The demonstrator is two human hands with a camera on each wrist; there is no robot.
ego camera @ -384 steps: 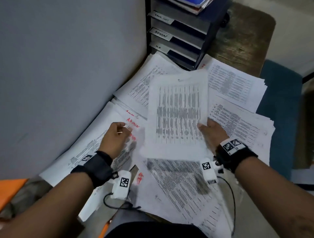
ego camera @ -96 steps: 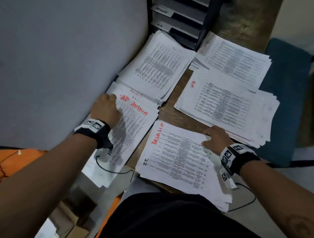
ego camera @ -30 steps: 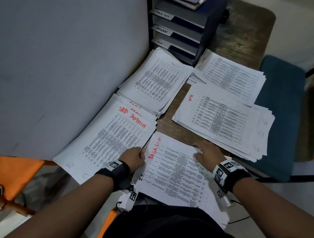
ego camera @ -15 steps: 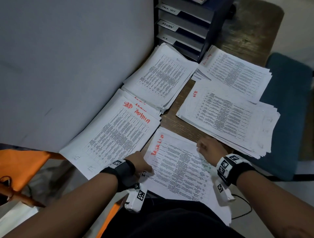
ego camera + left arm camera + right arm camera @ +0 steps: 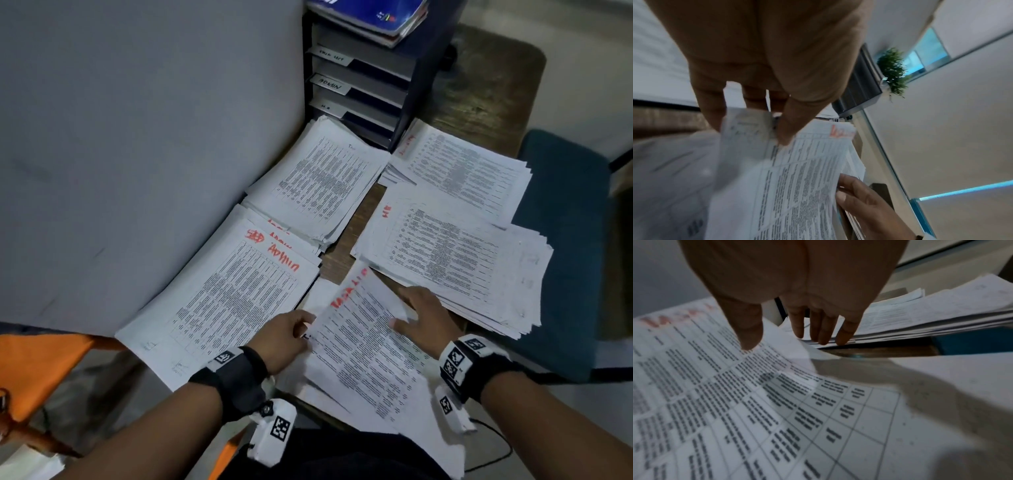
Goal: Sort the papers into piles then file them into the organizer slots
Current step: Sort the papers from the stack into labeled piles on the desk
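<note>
Brown wood shows between the paper piles on your desk point(image 5: 342, 253), which sits against a grey partition point(image 5: 137, 154).

Nearest you lies the pile with red lettering along its top edge point(image 5: 370, 342), its upper sheets lifted and tilted off the rest. Your left hand point(image 5: 284, 337) pinches the near-left edge of those sheets, thumb on top and fingers curled beneath, as the left wrist view shows. Your right hand point(image 5: 423, 317) holds the far-right edge with fingers fairly straight and spread; in the right wrist view the thumb point(image 5: 748, 331) lies on the printed face and the fingers reach past the edge toward the neighbouring stack.

Left of it lies the pile marked "Admin" in red point(image 5: 233, 301), hard against the partition. Beyond that sits another table-printed pile point(image 5: 322, 181), overlapping its far end. To the right are a thick stack with a small red mark point(image 5: 452, 253) and, behind it, one more pile point(image 5: 466, 168).

At the desk's far end stands the dark organizer point(image 5: 370, 82) with labelled slots, blue booklets point(image 5: 373, 17) on top. A blue chair point(image 5: 568, 246) stands at the right, something orange point(image 5: 37, 370) at the lower left.
</note>
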